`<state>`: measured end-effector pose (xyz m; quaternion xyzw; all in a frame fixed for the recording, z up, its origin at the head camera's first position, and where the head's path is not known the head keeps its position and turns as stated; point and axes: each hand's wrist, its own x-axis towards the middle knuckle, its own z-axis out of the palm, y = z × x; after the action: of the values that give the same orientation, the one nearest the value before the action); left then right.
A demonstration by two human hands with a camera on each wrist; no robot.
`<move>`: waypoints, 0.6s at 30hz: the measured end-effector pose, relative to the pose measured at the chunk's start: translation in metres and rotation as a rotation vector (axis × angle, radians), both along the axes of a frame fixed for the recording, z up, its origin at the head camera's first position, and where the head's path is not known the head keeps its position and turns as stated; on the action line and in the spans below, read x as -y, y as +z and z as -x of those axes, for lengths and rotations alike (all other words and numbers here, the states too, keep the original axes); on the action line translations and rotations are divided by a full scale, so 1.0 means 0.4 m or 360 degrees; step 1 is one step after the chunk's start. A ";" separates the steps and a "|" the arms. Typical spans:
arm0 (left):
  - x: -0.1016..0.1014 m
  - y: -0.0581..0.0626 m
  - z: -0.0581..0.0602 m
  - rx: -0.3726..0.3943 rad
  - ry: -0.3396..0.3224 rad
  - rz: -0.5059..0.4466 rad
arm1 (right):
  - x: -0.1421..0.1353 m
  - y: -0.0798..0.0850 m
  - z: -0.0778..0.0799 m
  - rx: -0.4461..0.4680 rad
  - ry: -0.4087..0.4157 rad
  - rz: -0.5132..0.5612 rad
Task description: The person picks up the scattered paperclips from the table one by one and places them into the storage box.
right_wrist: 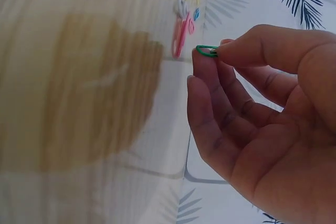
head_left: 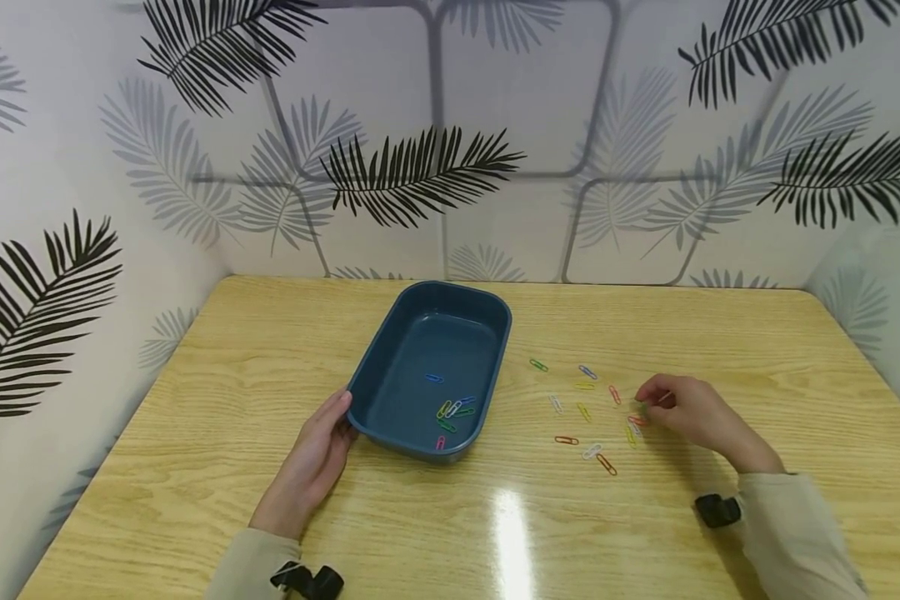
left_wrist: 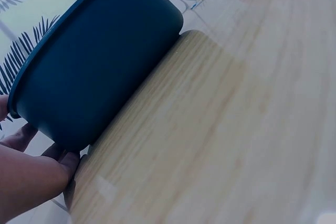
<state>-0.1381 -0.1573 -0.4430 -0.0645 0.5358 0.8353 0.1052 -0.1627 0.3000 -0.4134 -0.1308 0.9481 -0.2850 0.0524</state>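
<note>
A dark blue plastic tub [head_left: 450, 337] stands on the table with several coloured paper clips inside, mostly toward its near end. My left hand [head_left: 309, 471] grips its near left corner, thumb at the rim and fingers against the outer wall, low down in the left wrist view. Over the right part of the table, my right hand [head_left: 686, 412] pinches a green paper clip [right_wrist: 206, 50] between thumb and fingertips. Loose clips lie just left of that hand, among them a red paper clip [head_left: 606, 464], a yellow paper clip [head_left: 584, 412] and a blue paper clip [head_left: 587, 372].
The wood-grain table [head_left: 270, 333] is backed by a pale wall covering [head_left: 510, 217] printed with palm leaves. Another green paper clip [head_left: 538, 365] lies between the tub and the other loose clips. Light glares off the tabletop near the front.
</note>
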 end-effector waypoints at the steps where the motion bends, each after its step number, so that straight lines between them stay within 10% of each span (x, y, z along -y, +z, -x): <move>1: 0.000 0.000 0.000 0.0001 0.0000 -0.0002 | 0.004 0.003 0.000 0.0002 -0.0008 0.0005; 18: 0.001 0.003 0.003 0.0026 -0.0014 -0.0058 | 0.125 0.090 0.037 -0.0138 -0.0006 0.0215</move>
<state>-0.1394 -0.1578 -0.4419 -0.0671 0.5200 0.8438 0.1146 -0.1777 0.2499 -0.3773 -0.1445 0.9283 -0.3425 0.0018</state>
